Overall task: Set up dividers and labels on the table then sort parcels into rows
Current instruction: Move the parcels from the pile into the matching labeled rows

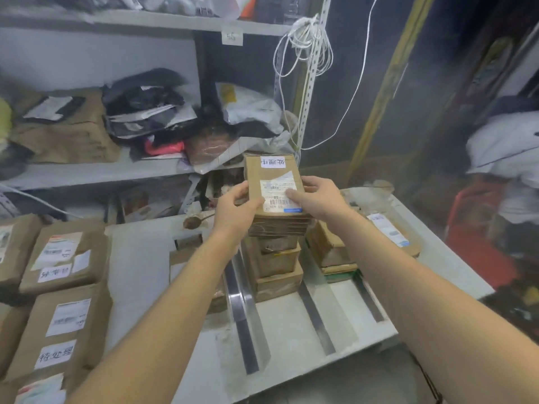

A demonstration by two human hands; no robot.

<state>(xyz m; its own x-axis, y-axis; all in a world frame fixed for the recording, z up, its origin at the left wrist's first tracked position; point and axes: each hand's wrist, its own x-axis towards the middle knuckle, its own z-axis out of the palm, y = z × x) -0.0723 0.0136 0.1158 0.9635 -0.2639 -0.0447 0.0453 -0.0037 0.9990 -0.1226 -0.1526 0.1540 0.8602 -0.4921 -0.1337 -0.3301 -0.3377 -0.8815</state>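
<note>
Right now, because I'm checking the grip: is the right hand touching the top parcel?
Touching. The head view shows the right hand gripping the top parcel, thumb on its shipping label, fingers over the right edge.

light: dim, hazy | glare: metal dividers (242, 304) | edges: warped, blurred | centre: sharp

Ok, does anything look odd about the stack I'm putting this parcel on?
Yes. The stack is ragged: its boxes differ in size and their edges do not line up. The parcel that your left hand and right hand hold on top has its white label upside down from here.
</note>
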